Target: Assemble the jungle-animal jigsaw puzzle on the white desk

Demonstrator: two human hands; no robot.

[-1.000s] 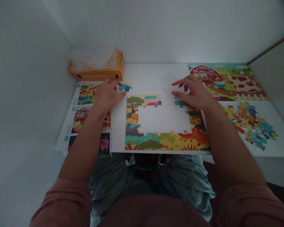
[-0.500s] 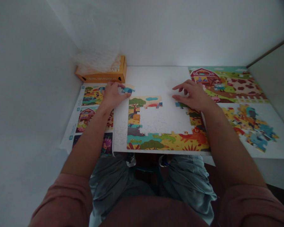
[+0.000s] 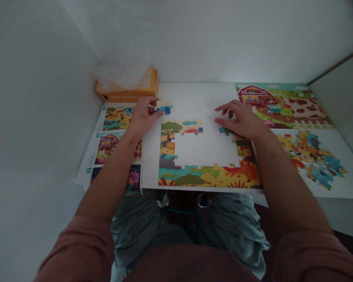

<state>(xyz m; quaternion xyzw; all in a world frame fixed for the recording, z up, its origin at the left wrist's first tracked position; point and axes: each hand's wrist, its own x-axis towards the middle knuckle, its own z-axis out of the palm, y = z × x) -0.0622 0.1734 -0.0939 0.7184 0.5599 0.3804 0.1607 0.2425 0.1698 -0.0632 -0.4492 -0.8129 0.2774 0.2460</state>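
Note:
My left hand (image 3: 144, 117) sits at the top of the white puzzle board (image 3: 151, 168), its fingertips pinching a cream-and-blue jigsaw piece (image 3: 164, 109). Below that piece, the assembled jigsaw border (image 3: 208, 176) of jungle animals runs around a bare white middle. My right hand (image 3: 241, 120) rests open over the board's right side, holding nothing. Its thumb lies just above a small green-and-blue group of jigsaw pieces (image 3: 226, 130) at the border's upper right.
A picture leaflet (image 3: 117, 147) lies left of the board, with an orange puzzle box (image 3: 132, 95) behind it. To the right are a farm picture sheet (image 3: 282, 105) and a heap of loose jigsaw pieces (image 3: 312, 156). White walls enclose the back and sides.
My left hand and the cream-and-blue piece have shifted right along the board, closer above the assembled border. My right hand has barely moved.

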